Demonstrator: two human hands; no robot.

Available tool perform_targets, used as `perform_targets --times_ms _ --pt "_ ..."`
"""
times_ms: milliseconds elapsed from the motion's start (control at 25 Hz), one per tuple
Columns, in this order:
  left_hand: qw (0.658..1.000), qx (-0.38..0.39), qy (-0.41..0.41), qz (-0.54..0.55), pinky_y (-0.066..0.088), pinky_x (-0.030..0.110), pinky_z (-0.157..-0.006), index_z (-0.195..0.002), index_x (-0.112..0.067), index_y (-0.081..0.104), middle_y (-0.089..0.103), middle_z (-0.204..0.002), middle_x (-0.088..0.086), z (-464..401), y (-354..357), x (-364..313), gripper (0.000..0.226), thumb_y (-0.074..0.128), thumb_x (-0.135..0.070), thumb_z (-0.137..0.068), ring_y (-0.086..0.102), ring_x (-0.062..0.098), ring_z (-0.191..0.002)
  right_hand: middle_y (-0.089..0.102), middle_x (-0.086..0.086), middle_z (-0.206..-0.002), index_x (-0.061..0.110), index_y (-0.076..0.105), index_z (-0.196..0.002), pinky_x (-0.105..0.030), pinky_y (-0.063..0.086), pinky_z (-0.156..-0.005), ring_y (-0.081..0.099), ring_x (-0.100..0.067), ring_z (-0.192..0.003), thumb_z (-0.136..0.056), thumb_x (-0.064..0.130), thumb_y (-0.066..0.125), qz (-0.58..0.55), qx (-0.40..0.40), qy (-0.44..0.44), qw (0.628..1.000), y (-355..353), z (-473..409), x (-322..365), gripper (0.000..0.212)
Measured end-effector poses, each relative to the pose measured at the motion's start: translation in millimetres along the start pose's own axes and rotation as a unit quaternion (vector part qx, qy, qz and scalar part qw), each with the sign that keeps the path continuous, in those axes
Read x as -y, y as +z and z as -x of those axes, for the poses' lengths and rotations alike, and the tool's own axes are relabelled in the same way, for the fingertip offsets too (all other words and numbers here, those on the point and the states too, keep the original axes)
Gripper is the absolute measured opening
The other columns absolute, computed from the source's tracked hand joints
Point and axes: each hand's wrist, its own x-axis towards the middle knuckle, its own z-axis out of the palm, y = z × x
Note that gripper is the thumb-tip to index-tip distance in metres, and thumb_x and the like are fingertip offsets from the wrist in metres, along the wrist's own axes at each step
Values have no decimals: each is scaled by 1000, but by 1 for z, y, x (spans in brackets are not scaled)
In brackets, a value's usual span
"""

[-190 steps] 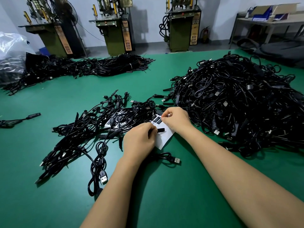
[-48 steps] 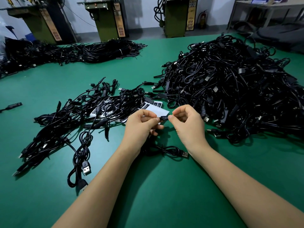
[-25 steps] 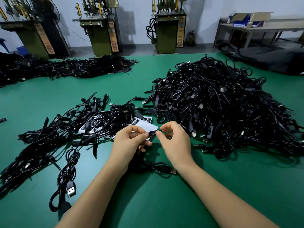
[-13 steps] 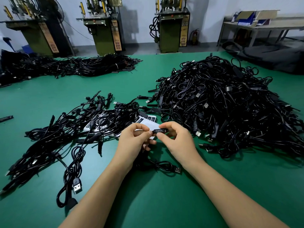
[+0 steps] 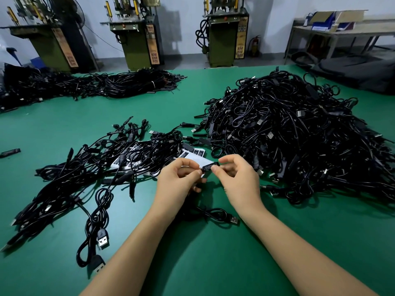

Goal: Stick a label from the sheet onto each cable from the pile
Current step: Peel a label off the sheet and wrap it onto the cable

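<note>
Item: cable module with label (image 5: 210, 167), a small black block bearing fine white print, held above the green counter (image 5: 213, 263) toward the middle of its near half.

Step in hand: by judgement, the label is being pressed or smoothed onto this one cable (image 5: 213, 214), whose cord hangs below the hands and ends in a USB plug lying on the counter between the forearms.

Grip, left hand (image 5: 179, 180): thumb and forefinger closed on the left end of the block, other fingers curled beneath.

Grip, right hand (image 5: 237, 178): thumb and forefinger pinched on the right end; remaining fingers loosely curled, holding nothing else.

Label sheet (image 5: 193, 155): white, with black labels left on it, flat on the counter just beyond the hands, partly under cables.

Unlabelled pile (image 5: 299, 135): large heap toward the right edge.

Smaller spread of cables (image 5: 89, 167): toward the left edge; probably the finished lot.

Next move calls for: firm rubbing so the label's edges lie down, then putting the cable aside at the left and drawing a fresh one from the pile.
</note>
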Motion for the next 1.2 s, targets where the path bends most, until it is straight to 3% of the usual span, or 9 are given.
perform_targets --times_ms 120,360,600,760,920,1200 --pt "999 12 23 -27 53 22 -55 -86 -7 62 71 -77 11 2 4 1 16 64 9 -83 72 21 -72 67 9 -77 28 64 -83 -9 45 -66 62 1 -75 -82 21 75 -19 -23 13 999 1 -2 0 13" --pt "997 36 33 -61 50 21 -51 -87 -12 68 71 -77 1 3 8 2 19 66 7 -83 72 20 -73 68 7 -78 26 65 -81 -22 50 -73 64 -7 -77 -82 13 73 -42 -14 28 999 0 -6 0 16" --pt "994 18 20 -109 48 19 -48 -86 -13 69 72 -67 6 1 7 6 8 70 -5 -85 64 14 -50 65 11 -76 25 66 -88 -22 49 -70 59 -2 -72 -84 11 69 54 -16 -53 997 2 1 2 15" --pt "991 4 21 -130 52 24 -53 -88 -13 71 73 -67 4 0 5 9 3 69 -11 -86 66 18 -54 68 5 -84 15 71 -96 -25 50 -74 61 -9 -75 -82 7 68 106 -19 -140 984 6 6 7 16" --pt "990 -15 32 -135 57 27 -57 -89 -11 71 73 -68 2 0 8 11 4 70 -9 -86 71 20 -64 70 2 -84 13 70 -90 -33 51 -79 64 -16 -80 -84 8 66 108 -4 -91 990 7 6 6 9" --pt "993 1 13 -115 57 25 -60 -88 -10 70 73 -71 3 -1 9 12 5 68 -5 -87 72 18 -69 60 4 -90 21 64 -81 -8 41 -71 56 1 -76 -87 12 68 42 -15 -49 998 3 2 4 11"
